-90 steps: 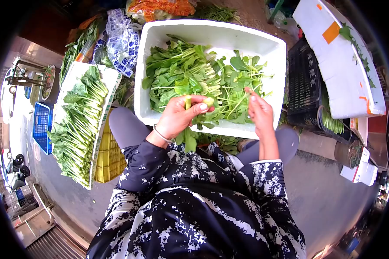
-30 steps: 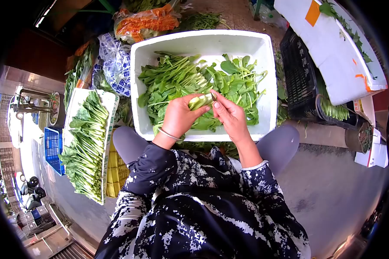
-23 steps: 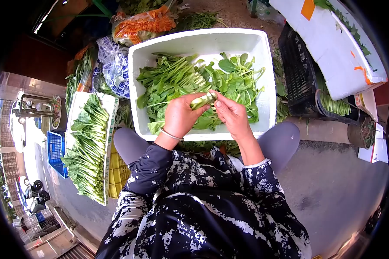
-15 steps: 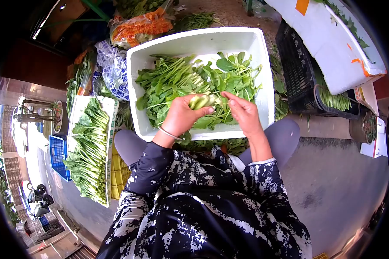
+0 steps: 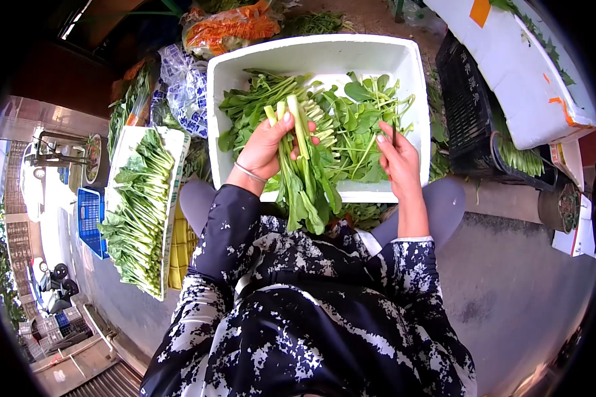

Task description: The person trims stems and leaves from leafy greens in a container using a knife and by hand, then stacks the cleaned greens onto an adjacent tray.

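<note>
One scooter (image 5: 56,284) stands at the far left, above some stacked grey crates (image 5: 45,325). Next comes a blue plastic crate (image 5: 91,225), its right side covered by a white foam board (image 5: 119,149) that carries a long row of leafy greens (image 5: 139,212), stalk ends toward the right. Part of a yellow plastic crate (image 5: 181,255) shows past the board's right edge, close to the person's left knee (image 5: 196,202). Farther off lie a clear bag with blue print (image 5: 187,89) and, right of it, an orange-printed bag (image 5: 232,30), both near the corner of a white foam box (image 5: 318,47).

Over that box, the left hand (image 5: 265,147) closes around a small bunch of green stalks (image 5: 304,178), pale cut ends up and leaves hanging down. The bunch blocks part of the near rim and some of the loose greens (image 5: 364,126) lying inside. Well apart from it, the right hand (image 5: 400,162) pinches a thin dark implement (image 5: 395,134), too small to name surely, above the box's right end.

Beyond the right knee (image 5: 442,202), a black plastic crate (image 5: 467,99) holds more greens (image 5: 524,159); an orange-taped foam piece (image 5: 510,79) overlaps it. Farthest right are a plant pot (image 5: 559,210) and a white carton (image 5: 578,233).
</note>
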A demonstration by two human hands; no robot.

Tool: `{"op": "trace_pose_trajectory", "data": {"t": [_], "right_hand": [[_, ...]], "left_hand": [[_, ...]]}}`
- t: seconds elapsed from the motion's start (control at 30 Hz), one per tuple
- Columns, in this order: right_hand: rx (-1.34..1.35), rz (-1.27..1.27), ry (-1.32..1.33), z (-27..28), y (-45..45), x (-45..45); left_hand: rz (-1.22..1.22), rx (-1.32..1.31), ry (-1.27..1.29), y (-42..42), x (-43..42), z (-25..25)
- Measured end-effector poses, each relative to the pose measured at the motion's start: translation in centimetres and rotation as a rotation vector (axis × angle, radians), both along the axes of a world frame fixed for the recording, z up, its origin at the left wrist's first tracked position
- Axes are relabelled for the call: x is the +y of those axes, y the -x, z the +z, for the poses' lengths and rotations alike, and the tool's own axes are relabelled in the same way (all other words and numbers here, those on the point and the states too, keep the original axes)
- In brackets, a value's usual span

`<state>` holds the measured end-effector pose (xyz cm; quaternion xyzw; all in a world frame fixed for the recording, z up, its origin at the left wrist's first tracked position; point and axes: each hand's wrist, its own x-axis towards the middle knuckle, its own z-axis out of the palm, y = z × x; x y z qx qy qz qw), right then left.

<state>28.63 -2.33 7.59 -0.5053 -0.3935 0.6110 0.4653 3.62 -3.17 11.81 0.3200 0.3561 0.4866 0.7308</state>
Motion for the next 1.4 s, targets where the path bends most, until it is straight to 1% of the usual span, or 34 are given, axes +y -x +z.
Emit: {"op": "trace_pose_trajectory", "data": {"t": [0.03, 0.07, 0.1, 0.13, 0.2, 0.23, 0.3, 0.37, 0.43, 0.47, 0.53, 0.57, 0.63, 0.67, 0.7, 0.73, 0.8, 0.83, 0.9, 0.93, 1.0, 1.03, 1.1, 1.13, 1.17, 1.23, 1.27, 1.3, 1.37, 1.4], "right_hand": [[-0.001, 0.000, 0.007, 1.1, 1.0, 0.1], [0.040, 0.074, -0.054, 2.4, 2.0, 0.3], [0.079, 0.148, -0.117, 3.1, 2.9, 0.7], [0.076, 0.148, -0.117, 3.4, 3.8, 1.1], [0.075, 0.378, -0.185, 3.8, 5.1, 2.0], [0.073, 0.383, -0.189, 3.5, 5.2, 2.3], [0.110, 0.478, -0.104, 3.1, 5.7, 2.6], [0.109, 0.478, -0.146, 3.6, 5.7, 2.2], [0.178, 0.480, -0.067, 4.4, 5.7, 1.5], [0.157, 0.453, -0.131, 4.8, 6.0, 1.2], [0.124, 0.399, -0.143, 3.9, 6.0, 1.1], [0.096, 0.350, -0.150, 3.6, 6.0, 1.1], [0.073, 0.340, -0.139, 3.6, 5.7, 1.2], [-0.011, 0.331, -0.194, 3.4, 5.7, 1.2], [-0.094, 0.321, -0.249, 3.2, 5.6, 1.2], [-0.094, 0.322, -0.248, 3.2, 5.4, 1.2], [-0.396, 0.319, -0.408, 3.3, 5.2, 1.1], [-0.395, 0.321, -0.408, 3.6, 5.0, 1.2], [-0.696, 0.310, -0.689, 4.5, 4.6, 1.4], [-0.695, 0.314, -0.689, 4.6, 4.5, 1.6], [-0.839, 0.321, -0.784, 4.7, 4.0, 2.0], [-0.840, 0.322, -0.784, 4.5, 3.7, 2.2], [-1.056, 0.093, -0.873, 3.7, 2.8, 2.9], [-1.032, 0.030, -0.803, 3.2, 1.4, 3.9], [-1.182, 0.004, -0.712, 2.9, -0.5, 4.8], [-1.192, -0.038, -0.581, 3.1, -2.1, 4.9], [-1.087, 0.024, -0.476, 3.0, -2.3, 4.9], [-1.091, 0.021, -0.471, 3.3, -1.6, 4.3], [-0.336, 0.141, -0.293, 3.9, 0.7, 2.8], [-0.239, 0.238, -0.264, 4.5, 1.4, 2.3]], "left_hand": [[0.005, -0.013, 0.040, -0.1, -0.1, -0.3], [0.003, -0.015, 0.044, -0.4, -0.2, -0.4], [-0.041, 0.007, 0.054, -0.8, -0.2, -0.5], [-0.084, 0.028, 0.065, -1.2, -0.3, -0.5], [-0.145, 0.038, 0.100, -1.8, -0.8, -0.2], [-0.156, 0.038, 0.103, -2.0, -0.9, -0.1], [-0.140, 0.029, 0.090, -1.6, -1.0, -0.4], [-0.110, 0.035, 0.090, -1.3, -1.2, -0.3], [-0.100, 0.031, 0.103, -1.4, -1.4, -0.1], [-0.061, 0.076, 0.091, -1.6, -1.2, -0.4], [0.007, 0.189, 0.087, -2.2, -1.1, -0.1], [0.004, 0.186, 0.086, -2.3, -1.1, 0.1], [0.025, 0.384, 0.060, -2.5, -1.0, 0.1], [0.032, 0.450, 0.065, -2.5, -0.9, 0.1], [0.032, 0.449, 0.067, -2.4, -0.9, 0.0], [-0.001, 0.474, 0.067, -2.3, -1.0, 0.0], [-0.035, 0.498, 0.069, -2.2, -0.9, -0.1], [-0.055, 0.506, 0.055, -2.1, -0.8, -0.2], [-0.090, 0.522, 0.029, -2.0, -0.7, -0.3], [-0.094, 0.554, 0.014, -2.2, -0.5, -0.4], [-0.110, 0.577, 0.028, -2.3, -0.1, -0.5], [-0.128, 0.600, 0.039, -2.4, 0.1, -0.6], [-0.135, 0.641, 0.043, -2.5, 0.3, -0.5], [-0.094, 0.576, 0.057, -2.4, 0.1, 0.0], [-0.052, 0.511, 0.072, -2.2, 0.0, 0.2], [-0.062, 0.533, 0.065, -1.6, 0.2, -0.2], [-0.056, 0.546, 0.047, -1.6, 0.3, -0.4], [-0.053, 0.559, 0.027, -1.8, 0.4, -0.5], [-0.044, 0.571, 0.028, -3.1, 1.2, -0.5], [-0.072, 0.590, -0.017, -3.8, 1.7, -0.4]]}}
